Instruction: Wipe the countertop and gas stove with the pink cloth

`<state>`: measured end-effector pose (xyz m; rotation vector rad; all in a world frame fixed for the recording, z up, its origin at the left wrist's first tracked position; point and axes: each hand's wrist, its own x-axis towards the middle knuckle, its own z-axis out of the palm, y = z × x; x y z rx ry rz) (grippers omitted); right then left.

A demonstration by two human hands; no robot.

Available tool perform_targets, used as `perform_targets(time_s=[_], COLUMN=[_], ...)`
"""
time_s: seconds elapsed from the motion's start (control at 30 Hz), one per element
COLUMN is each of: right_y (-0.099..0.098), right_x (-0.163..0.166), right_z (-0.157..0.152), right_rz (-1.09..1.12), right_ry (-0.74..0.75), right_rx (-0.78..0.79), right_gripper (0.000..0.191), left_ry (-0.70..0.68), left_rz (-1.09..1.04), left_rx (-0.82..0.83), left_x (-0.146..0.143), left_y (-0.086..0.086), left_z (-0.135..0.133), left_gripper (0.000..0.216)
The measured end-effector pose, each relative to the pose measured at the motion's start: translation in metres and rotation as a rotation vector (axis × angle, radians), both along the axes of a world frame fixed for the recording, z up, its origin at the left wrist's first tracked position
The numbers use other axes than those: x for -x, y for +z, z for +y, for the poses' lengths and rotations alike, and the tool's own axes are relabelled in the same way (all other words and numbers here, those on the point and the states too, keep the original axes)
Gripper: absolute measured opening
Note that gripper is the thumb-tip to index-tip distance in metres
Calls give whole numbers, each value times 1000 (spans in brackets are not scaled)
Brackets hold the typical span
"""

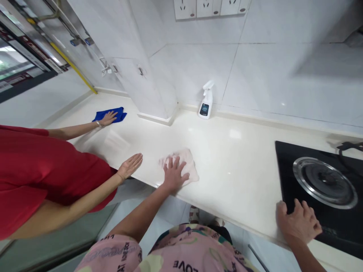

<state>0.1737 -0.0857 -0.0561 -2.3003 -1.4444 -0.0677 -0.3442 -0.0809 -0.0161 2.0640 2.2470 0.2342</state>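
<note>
Four hands show in the head view, two of them mine. My left hand (173, 175) lies palm down on a pale pink cloth (189, 166), fingers spread wide and flat, not gathering the fabric. The cloth sits directly beneath the hand, its far part showing beyond my fingertips, and it lies flat on a cream stone countertop (235, 170), close to the front edge.

My right hand (299, 223) is well apart from the cloth, to the right. Its fingers are open and slightly arched, holding nothing, and they rest on the near edge of a black gas hob (286, 166). A steel burner ring (324, 183) lies just beyond that hand.

A co-worker in a red top (42, 170) stands to my left at the same counter. That person's farther hand (108, 118) lies on a blue cloth (120, 115); the nearer hand (130, 166) is open and flat on the bare stone, near my cloth but not touching it.

A white trigger spray bottle (207, 102) stands upright against the tiled wall (269, 68), well beyond my left hand. Wall sockets (211, 7) are set above it.
</note>
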Motion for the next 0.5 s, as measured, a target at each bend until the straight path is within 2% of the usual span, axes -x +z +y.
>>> perform_targets(time_s=[0.1, 0.23, 0.33, 0.4, 0.5], right_y=[-1, 2, 5, 7, 8], right_x=[-2, -2, 0, 1, 3], right_z=[0, -1, -1, -1, -1], right_rz=[3, 12, 20, 19, 10], right_ry=[1, -3, -1, 8, 16], right_rx=[10, 42, 49, 48, 38], right_gripper=[69, 68, 67, 67, 65], left_ry=[-163, -371, -430, -395, -310], left_rz=[36, 88, 109, 119, 135], left_rx=[-77, -93, 1, 67, 146], left_x=[-3, 20, 45, 54, 53], left_y=[-12, -15, -8, -2, 5], left_z=[-54, -105, -115, -109, -93], left_gripper=[63, 67, 74, 83, 106])
